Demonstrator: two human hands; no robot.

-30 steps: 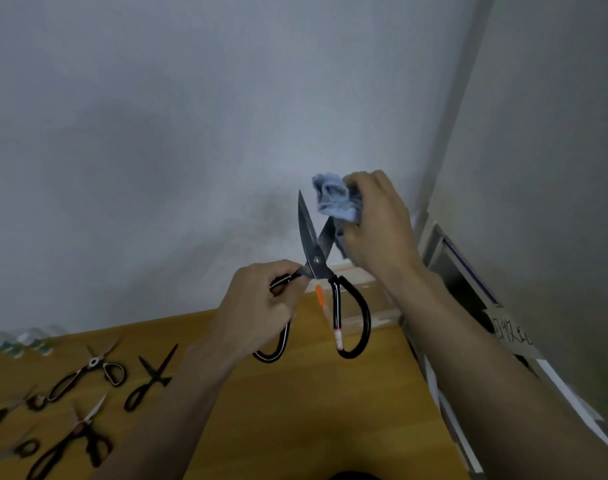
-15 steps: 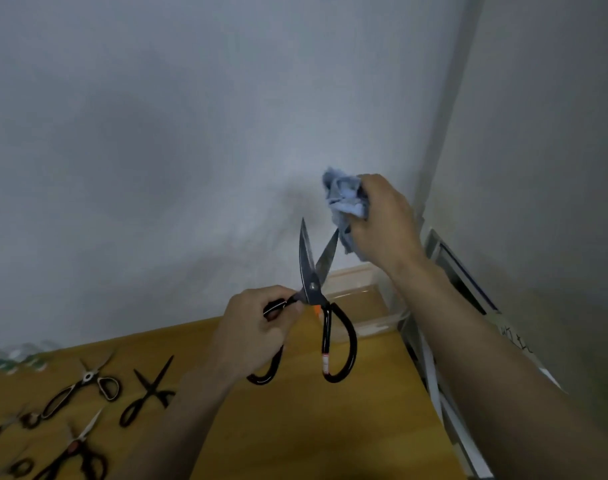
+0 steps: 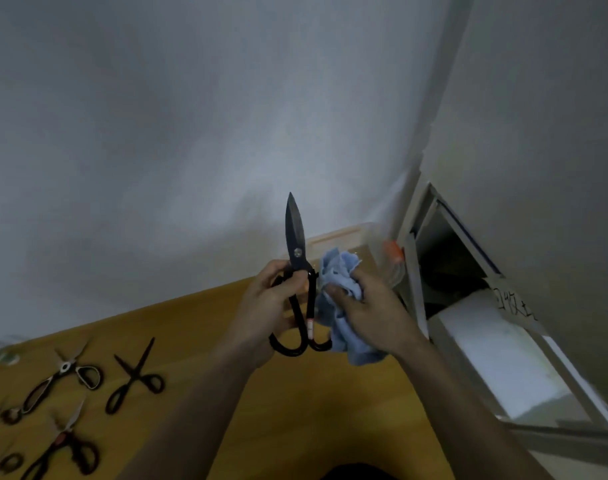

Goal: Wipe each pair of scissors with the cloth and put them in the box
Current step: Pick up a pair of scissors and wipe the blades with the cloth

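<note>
My left hand (image 3: 267, 303) grips the black handles of a large pair of scissors (image 3: 294, 237), held upright with the blades closed and pointing up. My right hand (image 3: 368, 310) holds a crumpled light-blue cloth (image 3: 340, 271) against the right handle loop of those scissors. Behind both hands, at the table's far right corner, stands a clear plastic box (image 3: 351, 237) with an orange clip; the hands and cloth hide much of it.
Several other pairs of scissors lie on the wooden table (image 3: 295, 410) at the left, among them a black pair (image 3: 136, 375) and a silver-bladed pair (image 3: 63, 375). A white wall runs behind. To the right is a pale frame with a dark opening (image 3: 444, 265).
The scissor blades have closed. My right hand has come down with the cloth from beside the blades to the handles. The camera has tilted slightly.
</note>
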